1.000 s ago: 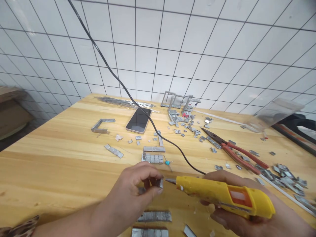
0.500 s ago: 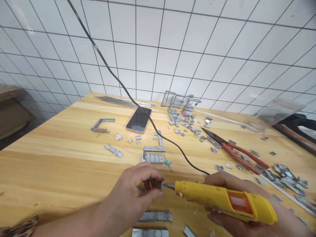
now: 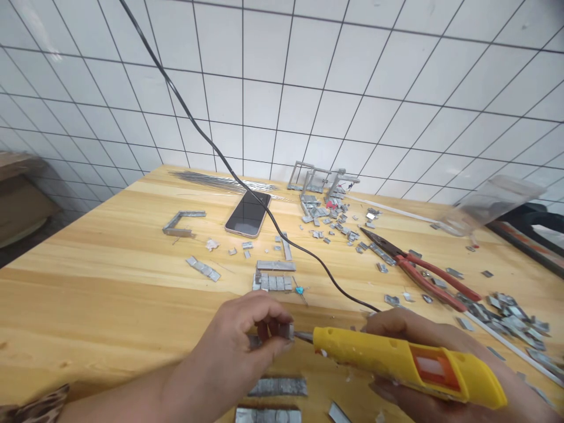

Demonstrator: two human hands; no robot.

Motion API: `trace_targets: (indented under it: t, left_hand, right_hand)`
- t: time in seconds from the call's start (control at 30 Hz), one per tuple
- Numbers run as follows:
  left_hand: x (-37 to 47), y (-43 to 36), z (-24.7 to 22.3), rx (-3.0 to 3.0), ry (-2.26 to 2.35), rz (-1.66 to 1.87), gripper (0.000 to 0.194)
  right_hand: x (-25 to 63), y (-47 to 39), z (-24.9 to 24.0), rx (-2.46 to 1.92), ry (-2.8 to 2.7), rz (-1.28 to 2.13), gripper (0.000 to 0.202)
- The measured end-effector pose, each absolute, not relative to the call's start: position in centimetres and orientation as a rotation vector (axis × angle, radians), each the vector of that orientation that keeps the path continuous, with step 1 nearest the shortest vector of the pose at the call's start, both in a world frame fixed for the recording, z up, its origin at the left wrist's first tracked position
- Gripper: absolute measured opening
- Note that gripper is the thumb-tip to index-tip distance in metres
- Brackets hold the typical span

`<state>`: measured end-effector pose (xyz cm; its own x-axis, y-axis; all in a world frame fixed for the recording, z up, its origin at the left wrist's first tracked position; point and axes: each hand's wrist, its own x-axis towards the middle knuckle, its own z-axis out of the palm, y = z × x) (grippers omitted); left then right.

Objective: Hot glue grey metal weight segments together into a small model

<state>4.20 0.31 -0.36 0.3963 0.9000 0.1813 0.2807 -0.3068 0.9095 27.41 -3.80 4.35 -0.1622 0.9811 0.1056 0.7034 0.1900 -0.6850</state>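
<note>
Between thumb and fingers, my left hand pinches a small grey metal piece, mostly covered by the fingertips. My right hand is wrapped round a yellow glue gun, whose metal nozzle points left at that piece, very close to it. I cannot tell whether nozzle and piece touch. Below my left hand lie a grey segmented strip and a second strip. Just beyond it are a flat grey bar, another segmented strip and a small turquoise bit.
A black cable crosses over a phone and down toward my right hand. Red-handled pliers lie at right, near loose metal pieces. Small frames, thin wires and a clear container are by the tiled wall.
The glue gun has shifted slightly right and down, its nozzle drawing back a little from the piece. My left hand has barely moved.
</note>
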Motion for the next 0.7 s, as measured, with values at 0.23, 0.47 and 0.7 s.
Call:
trace_targets:
  t: [0.23,0.47,0.7]
  left_hand:
    - [4.39,0.29,-0.17,1.798,1.025,0.906,0.009]
    - [4.42,0.31,-0.08,1.826,1.027,0.903,0.011]
    - [4.41,-0.08,0.01,1.798,1.047,0.891,0.011]
  right_hand:
    - [27.61,-3.73,4.15,-1.537,-1.981,0.648,0.007]
    - [27.69,-3.76,4.11,-1.508,-1.98,0.643,0.01]
    - [27.79,-3.56,4.03,-1.478,-1.993,0.592,0.009]
